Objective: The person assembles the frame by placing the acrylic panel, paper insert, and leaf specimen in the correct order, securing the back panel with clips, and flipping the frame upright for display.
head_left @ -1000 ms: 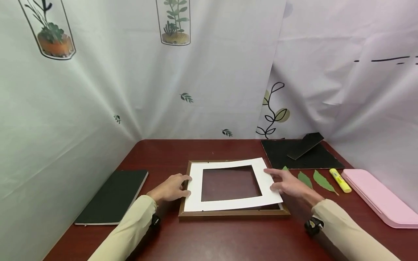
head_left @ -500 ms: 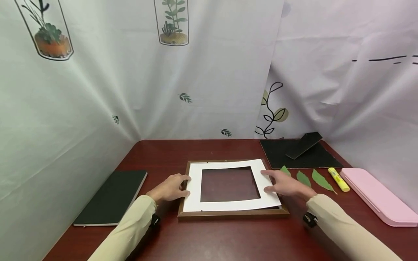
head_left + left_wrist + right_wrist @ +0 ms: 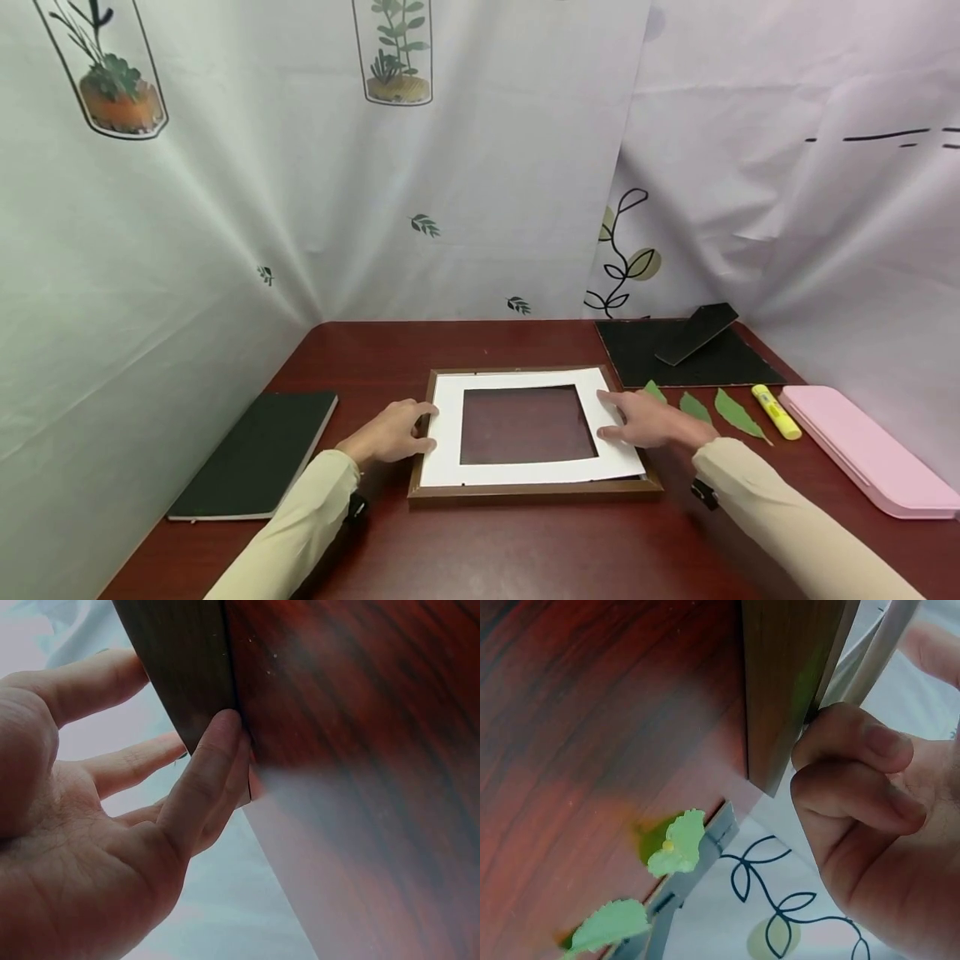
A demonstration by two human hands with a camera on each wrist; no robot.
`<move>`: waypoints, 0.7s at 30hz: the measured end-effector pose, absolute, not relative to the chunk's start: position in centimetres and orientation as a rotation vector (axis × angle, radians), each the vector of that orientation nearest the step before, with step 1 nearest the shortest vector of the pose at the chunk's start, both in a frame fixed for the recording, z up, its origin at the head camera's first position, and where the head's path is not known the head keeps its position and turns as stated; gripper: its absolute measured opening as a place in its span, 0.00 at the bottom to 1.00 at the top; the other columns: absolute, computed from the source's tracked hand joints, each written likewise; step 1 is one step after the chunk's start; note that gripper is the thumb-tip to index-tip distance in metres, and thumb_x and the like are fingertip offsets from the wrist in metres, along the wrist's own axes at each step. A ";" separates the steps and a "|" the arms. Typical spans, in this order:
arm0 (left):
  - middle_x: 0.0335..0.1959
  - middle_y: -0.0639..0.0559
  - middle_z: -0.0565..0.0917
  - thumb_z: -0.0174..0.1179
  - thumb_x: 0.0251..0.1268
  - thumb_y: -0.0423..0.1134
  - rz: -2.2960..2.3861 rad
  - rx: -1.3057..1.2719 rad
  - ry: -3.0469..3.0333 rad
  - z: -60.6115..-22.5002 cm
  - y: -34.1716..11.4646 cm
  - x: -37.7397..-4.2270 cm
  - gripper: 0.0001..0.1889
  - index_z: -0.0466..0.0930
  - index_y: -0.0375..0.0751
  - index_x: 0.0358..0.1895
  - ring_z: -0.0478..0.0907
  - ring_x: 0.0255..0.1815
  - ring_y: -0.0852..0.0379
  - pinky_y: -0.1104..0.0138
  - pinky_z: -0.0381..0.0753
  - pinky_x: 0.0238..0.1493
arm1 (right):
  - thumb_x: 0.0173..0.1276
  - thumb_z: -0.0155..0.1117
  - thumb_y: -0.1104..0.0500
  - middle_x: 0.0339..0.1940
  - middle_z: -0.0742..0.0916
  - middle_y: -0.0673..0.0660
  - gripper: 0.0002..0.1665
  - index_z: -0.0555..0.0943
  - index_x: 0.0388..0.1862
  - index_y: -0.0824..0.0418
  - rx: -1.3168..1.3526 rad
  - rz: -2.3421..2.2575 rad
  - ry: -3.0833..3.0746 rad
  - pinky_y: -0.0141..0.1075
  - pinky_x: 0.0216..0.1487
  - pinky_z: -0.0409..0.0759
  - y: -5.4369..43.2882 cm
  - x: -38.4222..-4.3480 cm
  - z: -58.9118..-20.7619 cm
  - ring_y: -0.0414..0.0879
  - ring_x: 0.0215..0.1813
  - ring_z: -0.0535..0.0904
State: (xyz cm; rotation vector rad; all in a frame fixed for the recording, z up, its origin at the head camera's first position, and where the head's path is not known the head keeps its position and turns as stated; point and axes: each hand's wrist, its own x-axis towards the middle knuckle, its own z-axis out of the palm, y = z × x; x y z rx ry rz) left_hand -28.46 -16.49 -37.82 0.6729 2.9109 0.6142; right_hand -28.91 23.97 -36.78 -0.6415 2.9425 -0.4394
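Observation:
A brown picture frame [image 3: 540, 493] lies on the table, with a white mat board [image 3: 528, 473] over it. The mat's window shows a dark reddish surface beneath. My left hand [image 3: 392, 431] holds the frame's left side; in the left wrist view, fingers [image 3: 199, 776] reach its outer face near the tabletop. With thumb and forefinger spread, my right hand [image 3: 651, 419] presses on the mat's right border. In the right wrist view two of its fingers [image 3: 855, 739] are folded beside the frame [image 3: 784, 682]. The mat edge [image 3: 881, 652] stands slightly above the frame there.
Green leaves [image 3: 738, 414], a yellow glue stick [image 3: 776, 412] and a pink case [image 3: 870, 450] lie to the right. Behind them is a black backing board [image 3: 630, 354] with its raised stand [image 3: 697, 333]. A black notebook [image 3: 255, 454] lies at left, and patterned cloth [image 3: 480, 167] encloses the table.
The mat's right side has come down closer to the frame. My right hand has slid left, further onto the mat. The left hand has kept its place.

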 end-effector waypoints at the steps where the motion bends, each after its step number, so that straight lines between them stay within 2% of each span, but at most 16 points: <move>1: 0.49 0.41 0.80 0.68 0.62 0.39 0.614 0.668 2.909 -37.8 -16.5 -28.5 0.27 0.76 0.35 0.64 0.78 0.38 0.56 0.61 0.79 0.41 | 0.67 0.68 0.49 0.16 0.72 0.48 0.44 0.66 0.73 0.73 -0.645 -0.436 2.944 0.40 0.44 0.71 24.0 -28.9 -36.8 0.41 0.26 0.66; 4: 0.49 0.41 0.80 0.68 0.62 0.38 0.596 0.681 2.911 -37.9 -16.5 -28.5 0.27 0.76 0.35 0.64 0.78 0.37 0.57 0.62 0.79 0.40 | 0.66 0.69 0.49 0.16 0.71 0.48 0.44 0.68 0.72 0.73 -0.649 -0.433 2.954 0.38 0.42 0.70 24.0 -28.8 -37.0 0.40 0.26 0.66; 8: 0.49 0.40 0.80 0.68 0.62 0.38 0.597 0.684 2.914 -37.8 -16.4 -28.5 0.27 0.75 0.34 0.64 0.77 0.37 0.56 0.61 0.79 0.40 | 0.66 0.69 0.49 0.13 0.68 0.45 0.44 0.67 0.72 0.74 -0.654 -0.440 2.955 0.33 0.33 0.66 24.0 -29.0 -37.0 0.38 0.21 0.60; 10: 0.49 0.40 0.80 0.68 0.62 0.38 0.596 0.681 2.914 -37.8 -16.4 -28.5 0.27 0.75 0.34 0.64 0.77 0.37 0.56 0.61 0.79 0.40 | 0.66 0.69 0.49 0.12 0.69 0.47 0.44 0.67 0.72 0.74 -0.649 -0.434 2.951 0.33 0.31 0.64 23.9 -29.0 -36.9 0.39 0.19 0.57; 11: 0.49 0.40 0.80 0.68 0.62 0.38 0.592 0.681 2.914 -37.9 -16.4 -28.5 0.27 0.75 0.34 0.64 0.78 0.37 0.56 0.61 0.79 0.40 | 0.66 0.69 0.49 0.13 0.71 0.48 0.43 0.68 0.71 0.74 -0.653 -0.414 2.949 0.33 0.32 0.65 23.8 -29.1 -36.8 0.39 0.21 0.59; 13: 0.50 0.39 0.80 0.68 0.62 0.38 0.580 0.680 2.918 -37.9 -16.4 -28.4 0.27 0.75 0.34 0.64 0.79 0.38 0.55 0.60 0.79 0.40 | 0.66 0.70 0.49 0.21 0.82 0.53 0.42 0.70 0.70 0.74 -0.652 -0.372 2.947 0.35 0.35 0.68 23.7 -29.1 -36.8 0.40 0.25 0.66; 15: 0.50 0.38 0.81 0.68 0.61 0.38 0.572 0.681 2.924 -38.0 -16.4 -28.4 0.27 0.75 0.34 0.64 0.80 0.38 0.55 0.60 0.80 0.41 | 0.65 0.70 0.49 0.35 0.88 0.60 0.42 0.71 0.69 0.73 -0.651 -0.330 2.943 0.37 0.39 0.71 23.6 -29.1 -36.8 0.42 0.31 0.71; 18: 0.51 0.38 0.81 0.68 0.61 0.37 0.571 0.686 2.931 -37.9 -16.2 -28.4 0.27 0.76 0.33 0.63 0.81 0.39 0.53 0.59 0.81 0.42 | 0.64 0.71 0.49 0.53 0.87 0.67 0.41 0.72 0.68 0.73 -0.636 -0.300 2.935 0.40 0.42 0.74 23.6 -29.1 -36.8 0.46 0.41 0.77; 21: 0.52 0.37 0.81 0.68 0.61 0.37 0.576 0.685 2.929 -37.9 -16.3 -28.3 0.27 0.76 0.33 0.63 0.81 0.39 0.53 0.59 0.81 0.41 | 0.64 0.71 0.49 0.59 0.84 0.69 0.41 0.72 0.69 0.71 -0.639 -0.289 2.926 0.46 0.49 0.79 23.8 -29.1 -36.7 0.54 0.51 0.82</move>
